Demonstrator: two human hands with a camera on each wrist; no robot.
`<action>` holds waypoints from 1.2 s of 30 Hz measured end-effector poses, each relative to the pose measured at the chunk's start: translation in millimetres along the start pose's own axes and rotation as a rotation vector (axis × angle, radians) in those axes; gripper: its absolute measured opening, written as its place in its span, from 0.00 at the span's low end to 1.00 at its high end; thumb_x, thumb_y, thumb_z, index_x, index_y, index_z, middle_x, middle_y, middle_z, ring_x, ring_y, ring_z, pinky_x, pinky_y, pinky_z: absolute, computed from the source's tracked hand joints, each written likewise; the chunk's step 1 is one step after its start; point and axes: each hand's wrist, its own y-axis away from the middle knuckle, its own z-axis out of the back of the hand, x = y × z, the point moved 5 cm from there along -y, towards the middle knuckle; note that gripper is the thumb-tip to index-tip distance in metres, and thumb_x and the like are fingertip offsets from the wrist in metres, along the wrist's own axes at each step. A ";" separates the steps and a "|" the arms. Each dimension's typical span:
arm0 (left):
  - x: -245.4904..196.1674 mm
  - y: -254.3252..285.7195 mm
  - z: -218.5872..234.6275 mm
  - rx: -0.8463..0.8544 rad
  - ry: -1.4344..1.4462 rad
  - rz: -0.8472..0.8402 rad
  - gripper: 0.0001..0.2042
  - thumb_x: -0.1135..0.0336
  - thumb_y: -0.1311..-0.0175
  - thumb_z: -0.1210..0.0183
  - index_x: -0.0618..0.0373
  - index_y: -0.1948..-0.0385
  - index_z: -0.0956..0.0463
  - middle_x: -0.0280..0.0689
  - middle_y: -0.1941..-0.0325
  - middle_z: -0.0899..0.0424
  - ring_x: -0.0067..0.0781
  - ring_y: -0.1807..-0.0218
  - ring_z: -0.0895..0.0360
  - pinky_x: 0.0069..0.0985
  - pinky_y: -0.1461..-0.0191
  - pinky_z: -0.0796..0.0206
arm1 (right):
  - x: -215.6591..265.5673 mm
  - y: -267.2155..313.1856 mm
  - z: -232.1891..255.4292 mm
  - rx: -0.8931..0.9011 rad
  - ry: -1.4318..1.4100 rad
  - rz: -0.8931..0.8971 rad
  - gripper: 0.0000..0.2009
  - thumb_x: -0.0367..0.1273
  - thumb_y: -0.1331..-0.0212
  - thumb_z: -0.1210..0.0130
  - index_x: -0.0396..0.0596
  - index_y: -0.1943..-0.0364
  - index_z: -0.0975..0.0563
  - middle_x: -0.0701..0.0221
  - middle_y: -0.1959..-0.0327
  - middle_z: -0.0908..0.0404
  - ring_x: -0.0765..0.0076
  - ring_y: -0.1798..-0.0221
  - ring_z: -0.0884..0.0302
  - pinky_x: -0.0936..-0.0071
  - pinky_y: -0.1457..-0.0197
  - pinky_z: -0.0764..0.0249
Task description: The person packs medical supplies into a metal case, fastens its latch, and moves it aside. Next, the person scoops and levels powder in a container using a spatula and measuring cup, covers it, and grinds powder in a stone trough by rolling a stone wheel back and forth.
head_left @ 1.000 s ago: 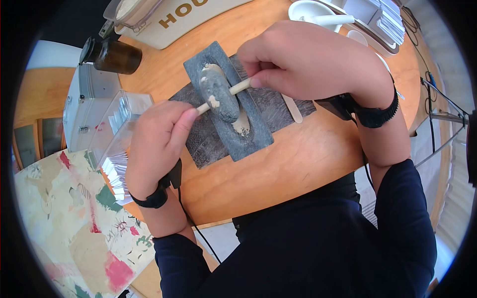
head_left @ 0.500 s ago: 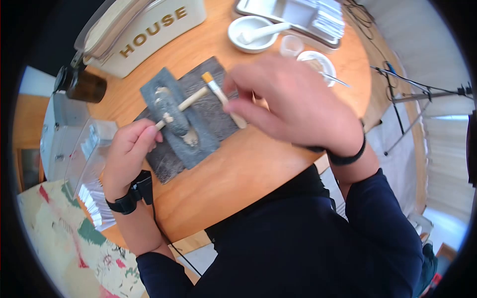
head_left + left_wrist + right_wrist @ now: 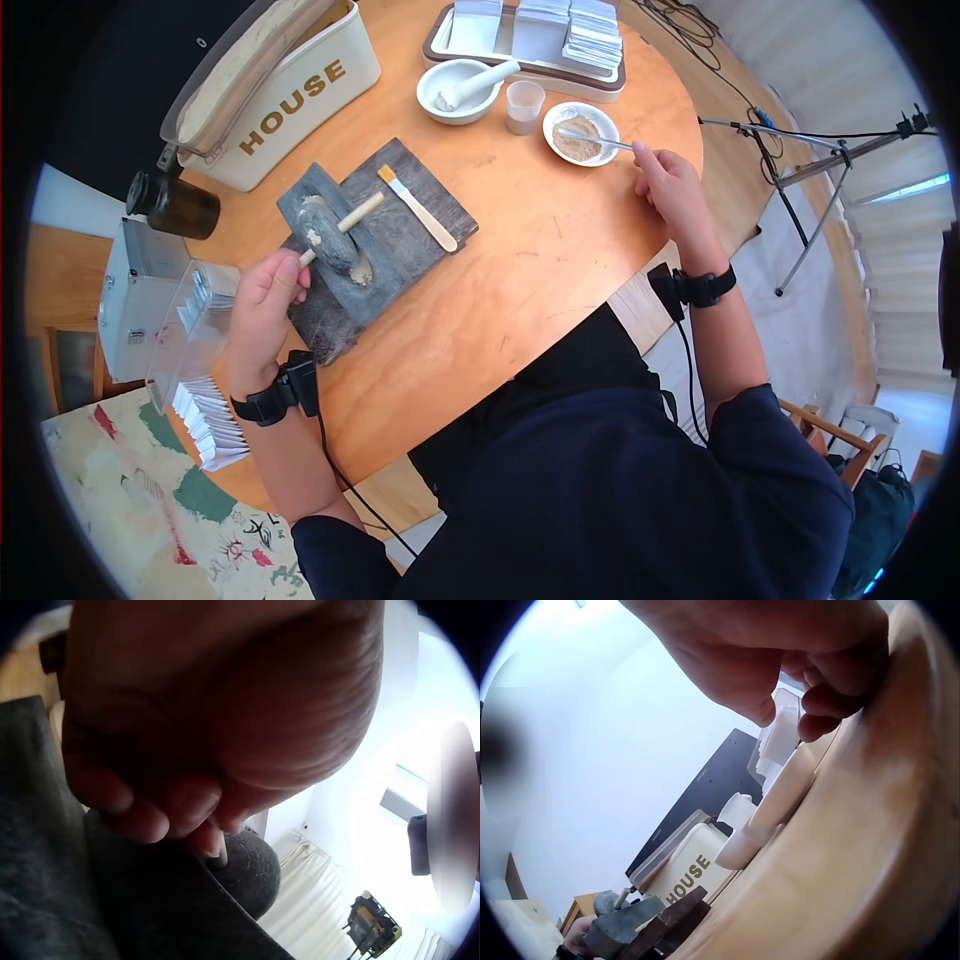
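Observation:
My left hand (image 3: 262,308) grips the near wooden handle of a grey stone roller (image 3: 326,236). The roller lies in the hollow of a stone grinding slab (image 3: 372,290), with pale powder (image 3: 362,271) around it. Its other handle (image 3: 360,212) is free. On the right, my right hand (image 3: 672,190) has its fingertips on the handle end of a thin metal spoon (image 3: 605,142), pinching it. The spoon's head rests in beige powder (image 3: 572,148) in a small white dish (image 3: 553,150). In the left wrist view, curled fingers (image 3: 150,817) hide most of the handle.
A flat brush (image 3: 425,212) lies on the dark board (image 3: 400,165) beneath the slab. Behind are a white mortar with pestle (image 3: 450,112), a plastic cup (image 3: 524,108), a paper-filled tray (image 3: 610,88) and the HOUSE bin (image 3: 300,120). A brown jar (image 3: 185,208) lies at left.
My right hand has let go of the roller's far handle and moved right to the spoon in the dish. My left hand keeps its grip. The head view has shifted right.

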 end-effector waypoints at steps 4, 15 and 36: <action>-5.4 -0.6 1.0 -0.018 -0.033 -0.025 0.16 0.57 0.23 0.52 0.56 0.70 0.27 0.26 0.72 0.29 0.17 0.68 0.35 0.17 0.61 0.43 | -1.3 -10.9 -5.4 0.016 -0.058 0.034 0.18 0.45 0.32 0.44 0.42 0.70 0.20 0.76 0.82 0.25 0.82 0.81 0.34 0.79 0.77 0.39; 0.5 -2.3 6.1 -0.104 0.099 -0.013 0.15 0.58 0.23 0.51 0.58 0.69 0.26 0.26 0.72 0.29 0.17 0.67 0.34 0.17 0.61 0.41 | -11.5 3.6 13.7 -0.203 0.100 0.461 0.11 0.35 0.32 0.43 0.43 0.70 0.23 0.77 0.82 0.27 0.83 0.79 0.34 0.80 0.75 0.38; -32.0 0.7 23.2 -0.201 0.237 -0.170 0.19 0.54 0.23 0.54 0.55 0.74 0.29 0.24 0.79 0.40 0.19 0.72 0.41 0.20 0.63 0.44 | 168.8 105.2 -96.1 0.217 -0.052 0.908 0.03 0.25 0.40 0.37 0.40 0.65 0.16 0.70 0.73 0.17 0.77 0.71 0.21 0.80 0.68 0.27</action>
